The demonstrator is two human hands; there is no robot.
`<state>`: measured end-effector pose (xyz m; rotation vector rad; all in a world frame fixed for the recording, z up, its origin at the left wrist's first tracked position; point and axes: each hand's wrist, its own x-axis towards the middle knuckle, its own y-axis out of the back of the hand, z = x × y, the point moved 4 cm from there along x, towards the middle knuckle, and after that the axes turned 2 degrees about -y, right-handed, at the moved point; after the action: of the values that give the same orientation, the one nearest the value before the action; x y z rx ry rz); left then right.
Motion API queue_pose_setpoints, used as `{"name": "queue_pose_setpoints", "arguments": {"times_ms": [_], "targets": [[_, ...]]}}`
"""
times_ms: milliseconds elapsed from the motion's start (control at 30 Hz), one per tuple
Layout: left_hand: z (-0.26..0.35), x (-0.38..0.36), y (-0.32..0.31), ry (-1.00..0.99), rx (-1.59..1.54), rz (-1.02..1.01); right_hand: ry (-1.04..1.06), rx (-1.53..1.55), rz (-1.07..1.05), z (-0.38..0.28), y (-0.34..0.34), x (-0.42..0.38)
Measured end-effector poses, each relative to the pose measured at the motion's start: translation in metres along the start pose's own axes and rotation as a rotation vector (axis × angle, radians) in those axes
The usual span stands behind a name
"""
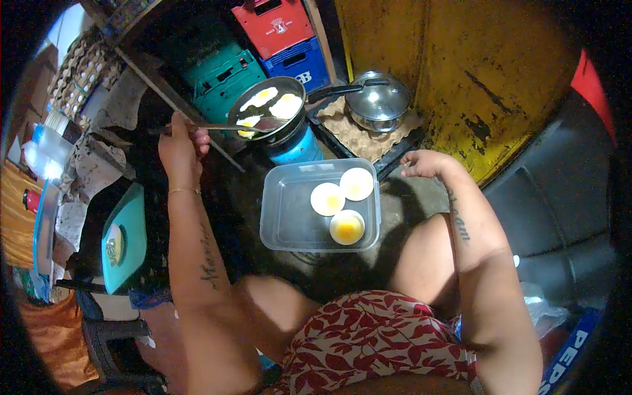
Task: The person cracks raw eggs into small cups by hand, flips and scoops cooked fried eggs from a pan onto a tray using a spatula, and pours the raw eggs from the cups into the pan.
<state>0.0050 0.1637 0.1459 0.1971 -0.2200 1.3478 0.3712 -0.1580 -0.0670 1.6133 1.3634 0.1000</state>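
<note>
My left hand (181,148) is closed round the handle of a metal turner (220,128), whose blade reaches into a frying pan (305,99). Fried eggs (288,106) with white edges and yellow yolks lie in the pan, one near the blade. My right hand (424,163) hangs right of a clear plastic container (276,224), its fingers curled together; whether anything small is between them is not visible. Inside the container sit three round white pieces with yellow centres, looking like egg (347,227), grouped on the right side.
The pan rests on a small stove with a blue body (299,146). A lidded steel pot (377,102) stands on brown paper behind my right hand. Plastic crates (280,29) are stacked at the back. A teal tray (128,253) lies left; a yellow panel (474,79) rises right.
</note>
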Motion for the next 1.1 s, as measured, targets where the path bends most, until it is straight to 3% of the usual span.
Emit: {"name": "queue_pose_setpoints", "arguments": {"times_ms": [467,900,1100], "targets": [[-0.113,-0.039,-0.016,0.21,-0.467,0.243,0.032,0.001,0.023,0.013,-0.003,0.006],[0.01,-0.052,-0.024,-0.113,-0.077,0.086,0.018,0.005,0.019,0.013,0.0,0.005],[-0.003,-0.052,-0.017,-0.062,-0.077,0.139,0.015,-0.016,0.002,0.009,-0.004,0.009]]}}
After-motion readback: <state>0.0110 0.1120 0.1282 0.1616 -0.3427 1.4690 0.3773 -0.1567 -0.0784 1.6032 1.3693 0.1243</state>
